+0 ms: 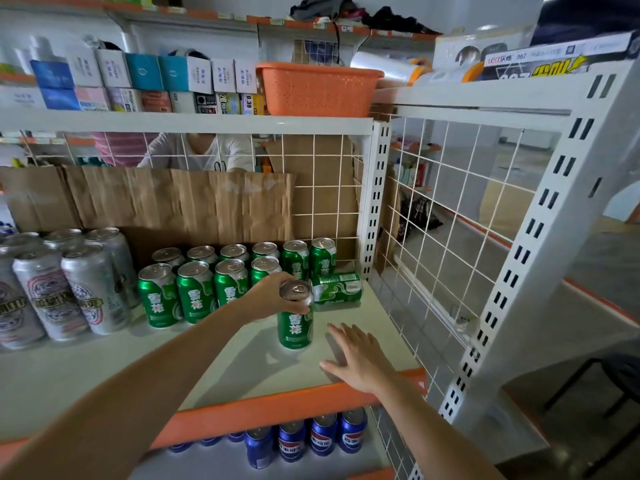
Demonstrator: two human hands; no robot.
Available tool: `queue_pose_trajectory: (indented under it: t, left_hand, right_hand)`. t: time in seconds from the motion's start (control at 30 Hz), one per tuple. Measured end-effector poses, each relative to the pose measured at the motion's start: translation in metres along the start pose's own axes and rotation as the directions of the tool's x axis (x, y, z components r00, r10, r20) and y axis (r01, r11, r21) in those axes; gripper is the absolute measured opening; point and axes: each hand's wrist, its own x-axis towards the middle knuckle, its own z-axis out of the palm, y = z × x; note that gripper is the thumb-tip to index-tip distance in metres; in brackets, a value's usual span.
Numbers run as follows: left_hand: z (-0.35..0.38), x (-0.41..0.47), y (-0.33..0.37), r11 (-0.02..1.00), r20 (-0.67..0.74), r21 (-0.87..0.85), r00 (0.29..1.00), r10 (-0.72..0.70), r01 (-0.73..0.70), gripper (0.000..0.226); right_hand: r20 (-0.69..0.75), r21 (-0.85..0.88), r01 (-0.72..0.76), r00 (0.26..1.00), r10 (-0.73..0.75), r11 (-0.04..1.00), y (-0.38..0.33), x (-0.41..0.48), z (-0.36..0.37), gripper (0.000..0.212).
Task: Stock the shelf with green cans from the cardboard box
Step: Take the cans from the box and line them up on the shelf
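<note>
My left hand (pixel 273 296) grips the top of an upright green can (pixel 295 325) that stands on the white shelf (pixel 104 372), in front of the stocked cans. Several green cans (pixel 194 292) stand in two rows behind it. One green can (pixel 337 288) lies on its side at the right end of the rows. My right hand (pixel 356 358) rests flat with straight fingers on the shelf near its orange front edge, just right of the held can. The cardboard box is not in view.
Tall silver cans (pixel 69 289) fill the shelf's left part. Brown cardboard (pixel 149 199) lines the wire back. A white wire grid (pixel 443 220) closes the right side. Blue cans (pixel 322 434) stand on the shelf below. An orange basket (pixel 317 90) sits above. A person is behind the grid.
</note>
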Motion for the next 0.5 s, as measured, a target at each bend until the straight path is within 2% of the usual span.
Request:
queue_pose_trajectory:
  t: [0.13, 0.23, 0.3, 0.37, 0.5]
  left_hand:
    - [-0.014, 0.001, 0.008, 0.969, 0.058, 0.227, 0.994, 0.088, -0.099, 0.068]
    - [-0.021, 0.004, 0.019, 0.898, 0.152, 0.397, 0.978, 0.142, -0.192, 0.061]
    - [-0.024, 0.009, 0.024, 0.829, 0.205, 0.502, 0.965, 0.164, -0.247, 0.057]
    - [-0.025, 0.015, 0.025, 0.772, 0.211, 0.577, 0.962, 0.174, -0.266, 0.058]
    - [-0.024, 0.026, 0.023, 0.735, 0.17, 0.634, 0.97, 0.174, -0.243, 0.062]
  right_hand:
    - [-0.011, 0.006, 0.001, 1.0, -0.001, 1.0, 0.003, 0.003, 0.003, 0.109]
    - [-0.025, 0.007, 0.013, 1.0, -0.013, 1.0, 0.006, 0.004, 0.005, 0.085]
    - [-0.031, 0.01, 0.021, 0.999, -0.021, 1.0, 0.007, 0.005, 0.006, 0.08]
    - [-0.033, 0.007, 0.028, 0.999, -0.028, 1.0, 0.007, 0.004, 0.006, 0.079]
    - [-0.041, 0.003, 0.034, 0.999, -0.034, 0.999, 0.006, 0.001, 0.004, 0.074]
